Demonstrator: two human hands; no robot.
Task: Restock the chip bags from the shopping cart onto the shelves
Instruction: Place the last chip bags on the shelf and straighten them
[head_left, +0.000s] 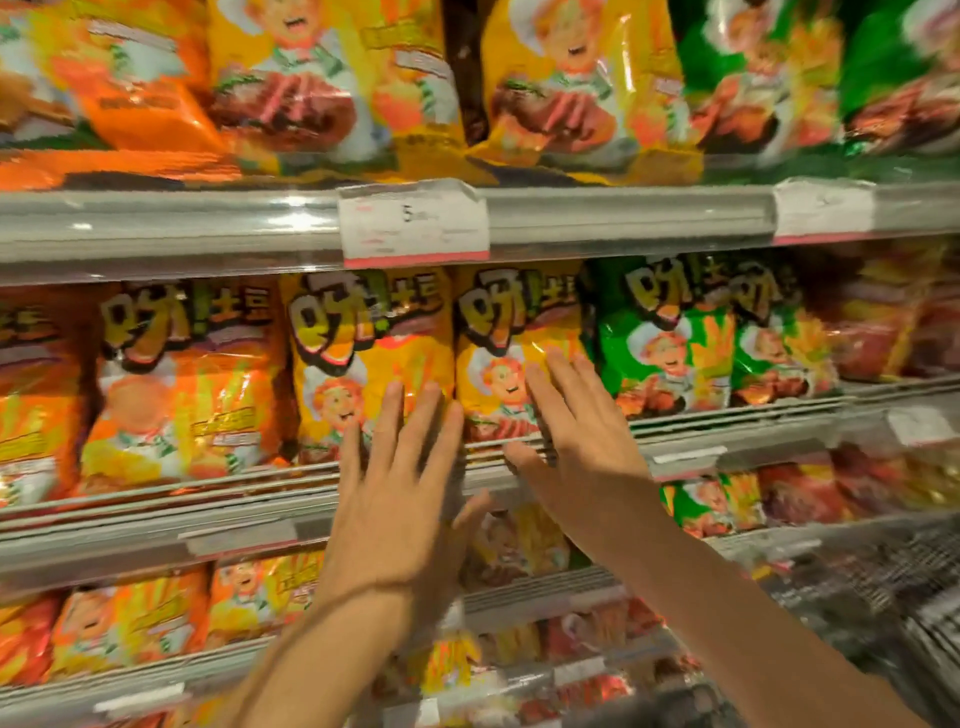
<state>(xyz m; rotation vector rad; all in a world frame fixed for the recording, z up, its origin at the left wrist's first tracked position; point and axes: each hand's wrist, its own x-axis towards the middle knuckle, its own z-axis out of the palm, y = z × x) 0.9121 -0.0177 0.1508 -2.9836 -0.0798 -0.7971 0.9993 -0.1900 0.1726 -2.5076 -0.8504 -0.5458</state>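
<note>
Chip bags stand in a row on the middle shelf (727, 415). Both hands are flat and hold nothing. The left hand (400, 499) and right hand (576, 441) push on two yellow bags (498, 353), likely to tuck them straight behind the shelf's rail.

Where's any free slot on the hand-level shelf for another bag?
None shows. The middle shelf is packed edge to edge: orange bags, two yellow bags, green bags, red bags. The only gap is a dark slit on the top shelf between yellow bags.
</note>
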